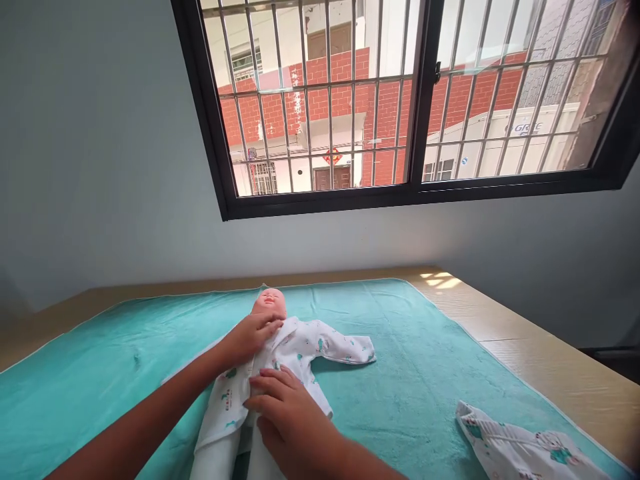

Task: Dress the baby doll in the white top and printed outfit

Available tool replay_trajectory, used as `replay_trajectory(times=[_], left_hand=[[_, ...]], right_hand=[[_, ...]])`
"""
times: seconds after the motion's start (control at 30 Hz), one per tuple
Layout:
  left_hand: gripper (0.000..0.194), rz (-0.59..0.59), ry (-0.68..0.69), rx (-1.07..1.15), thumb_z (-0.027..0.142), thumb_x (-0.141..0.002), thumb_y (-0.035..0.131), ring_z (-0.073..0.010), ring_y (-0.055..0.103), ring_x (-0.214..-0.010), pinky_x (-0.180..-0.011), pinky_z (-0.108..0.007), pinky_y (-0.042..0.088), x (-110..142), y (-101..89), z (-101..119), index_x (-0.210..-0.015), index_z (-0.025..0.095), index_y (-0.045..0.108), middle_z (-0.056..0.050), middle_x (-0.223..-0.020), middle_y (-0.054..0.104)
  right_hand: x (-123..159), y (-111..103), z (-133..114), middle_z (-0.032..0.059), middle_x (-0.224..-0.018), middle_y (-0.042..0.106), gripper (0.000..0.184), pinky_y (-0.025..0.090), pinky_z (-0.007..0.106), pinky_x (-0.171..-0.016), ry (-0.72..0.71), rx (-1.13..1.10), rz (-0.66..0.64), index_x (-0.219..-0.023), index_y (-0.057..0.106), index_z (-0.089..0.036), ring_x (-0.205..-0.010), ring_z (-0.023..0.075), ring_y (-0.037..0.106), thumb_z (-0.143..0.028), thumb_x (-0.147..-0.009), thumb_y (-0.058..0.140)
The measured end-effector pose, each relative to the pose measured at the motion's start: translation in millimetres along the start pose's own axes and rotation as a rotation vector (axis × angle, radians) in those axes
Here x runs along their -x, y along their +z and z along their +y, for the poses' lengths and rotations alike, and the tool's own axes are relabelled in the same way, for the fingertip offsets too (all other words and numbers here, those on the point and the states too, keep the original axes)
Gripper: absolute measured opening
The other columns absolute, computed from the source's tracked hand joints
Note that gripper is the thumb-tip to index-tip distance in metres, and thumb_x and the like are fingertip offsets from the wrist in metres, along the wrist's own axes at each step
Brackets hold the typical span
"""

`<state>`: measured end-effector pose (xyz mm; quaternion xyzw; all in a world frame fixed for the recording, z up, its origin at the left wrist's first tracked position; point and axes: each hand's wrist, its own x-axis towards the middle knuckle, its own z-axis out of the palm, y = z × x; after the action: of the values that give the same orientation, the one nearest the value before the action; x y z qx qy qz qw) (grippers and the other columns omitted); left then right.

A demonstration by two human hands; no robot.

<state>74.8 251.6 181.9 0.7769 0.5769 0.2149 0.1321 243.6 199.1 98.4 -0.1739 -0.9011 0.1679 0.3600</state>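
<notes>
A baby doll (271,303) lies on its back on a turquoise blanket (400,393), its head toward the window. It wears a white printed baby jacket (305,347) with small green figures, the sleeve on the right stretched out sideways. My left hand (256,333) rests across the doll's upper chest at the collar, fingers extended. Lower down, my right hand (295,410) lies over the jacket's front at the belly, fingers spread. The doll's white legs (217,457) run out of the bottom of the view. My left forearm hides part of the other sleeve.
A folded white printed garment (530,443) lies at the blanket's lower right. Bare wood of the table (530,340) shows past the blanket's edge. Behind stands a grey wall (110,147) with a dark-framed, barred window (320,193).
</notes>
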Motion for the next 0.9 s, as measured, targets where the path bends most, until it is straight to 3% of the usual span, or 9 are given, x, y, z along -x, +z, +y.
replay_trajectory(times=[0.1, 0.17, 0.23, 0.33, 0.47, 0.63, 0.7, 0.8, 0.9], left_hand=[[0.036, 0.022, -0.046, 0.001, 0.047, -0.093, 0.049, -0.0207, 0.066, -0.095, -0.085, -0.03, 0.05, 10.5, 3.9, 4.3, -0.113, 0.021, 0.062, -0.003, -0.1, 0.072], [0.046, 0.063, -0.055, -0.192, 0.052, -0.083, 0.061, -0.0257, 0.066, -0.091, -0.08, -0.035, 0.05, 12.2, 14.0, 11.8, -0.116, 0.021, 0.06, -0.005, -0.095, 0.072], [0.044, 0.127, -0.054, -0.384, 0.042, -0.084, 0.06, -0.0295, 0.065, -0.095, -0.082, -0.039, 0.048, 8.7, 24.1, 19.2, -0.121, 0.019, 0.057, -0.009, -0.098, 0.071], [0.03, 0.177, -0.08, -0.471, 0.02, -0.086, 0.049, -0.0296, 0.064, -0.104, -0.089, -0.04, 0.046, -2.3, 28.8, 21.8, -0.115, 0.019, 0.059, -0.012, -0.105, 0.07], [0.033, 0.238, -0.22, -0.43, 0.019, -0.091, 0.037, -0.03, 0.068, -0.091, -0.077, -0.04, 0.049, -10.9, 17.0, 1.8, -0.117, 0.018, 0.057, -0.014, -0.102, 0.071], [0.036, 0.29, -0.331, -0.386, 0.026, -0.095, 0.032, -0.03, 0.068, -0.094, -0.074, -0.038, 0.05, 0.9, 7.3, -26.4, -0.121, 0.017, 0.055, -0.013, -0.106, 0.071], [0.036, 0.311, -0.277, -0.379, 0.025, -0.096, 0.029, -0.0293, 0.064, -0.103, -0.081, -0.039, 0.05, 6.5, 9.1, -28.1, -0.115, 0.016, 0.059, -0.014, -0.113, 0.068], [0.04, 0.306, 0.017, -0.372, 0.024, -0.095, 0.03, -0.0266, 0.054, -0.123, -0.1, -0.04, 0.044, 6.4, 14.0, -23.5, -0.122, 0.02, 0.06, -0.011, -0.132, 0.06], [0.039, 0.083, 0.178, -0.325, 0.033, -0.095, 0.036, -0.0228, 0.054, -0.125, -0.105, -0.036, 0.042, -0.6, 15.5, -20.1, -0.121, 0.028, 0.065, -0.003, -0.135, 0.062]], right_hand=[[1.8, 14.9, 1.8, 0.0044, -0.132, 0.062, 0.033, 0.023, 0.04, -0.12, -0.048, 0.016, -0.017, -0.121, 0.059, -0.025, -0.132, 0.0171, 0.047, -0.014, -0.092, 0.046], [2.8, 22.6, 2.4, 0.0045, -0.124, 0.066, 0.029, 0.023, 0.038, -0.12, -0.089, 0.032, 0.016, -0.116, 0.061, -0.025, -0.128, 0.0159, 0.051, -0.015, -0.093, 0.046], [3.9, 25.9, 1.9, 0.0045, -0.117, 0.069, 0.025, 0.026, 0.036, -0.119, -0.115, 0.04, 0.058, -0.113, 0.062, -0.024, -0.124, 0.0153, 0.054, -0.017, -0.094, 0.046], [6.2, 23.8, 0.4, 0.0073, -0.122, 0.067, 0.025, 0.034, 0.037, -0.116, -0.154, 0.103, 0.034, -0.117, 0.059, -0.022, -0.128, 0.0172, 0.052, -0.021, -0.096, 0.046], [12.2, 22.6, 1.3, 0.0117, -0.137, 0.059, 0.025, 0.041, 0.039, -0.113, -0.247, 0.287, 0.012, -0.119, 0.057, -0.018, -0.138, 0.02, 0.044, -0.021, -0.099, 0.042], [21.2, 35.2, 4.6, 0.0001, -0.135, 0.062, 0.017, 0.025, 0.033, -0.122, -0.487, 0.413, 0.076, -0.108, 0.06, -0.022, -0.137, 0.0128, 0.042, -0.026, -0.101, 0.045], [22.9, 39.7, 4.2, -0.0028, -0.134, 0.062, 0.017, 0.023, 0.033, -0.122, -0.591, 0.444, 0.03, -0.107, 0.061, -0.024, -0.136, 0.0125, 0.044, -0.031, -0.101, 0.047], [23.5, 42.2, 2.6, -0.0044, -0.136, 0.061, 0.02, 0.024, 0.029, -0.122, -0.643, 0.471, -0.068, -0.112, 0.061, -0.026, -0.135, 0.0104, 0.045, -0.032, -0.103, 0.044], [30.0, 37.6, -5.0, -0.008, -0.139, 0.058, 0.027, 0.019, 0.023, -0.122, -0.531, 0.531, -0.135, -0.115, 0.061, -0.027, -0.136, 0.0062, 0.043, -0.029, -0.105, 0.036]])
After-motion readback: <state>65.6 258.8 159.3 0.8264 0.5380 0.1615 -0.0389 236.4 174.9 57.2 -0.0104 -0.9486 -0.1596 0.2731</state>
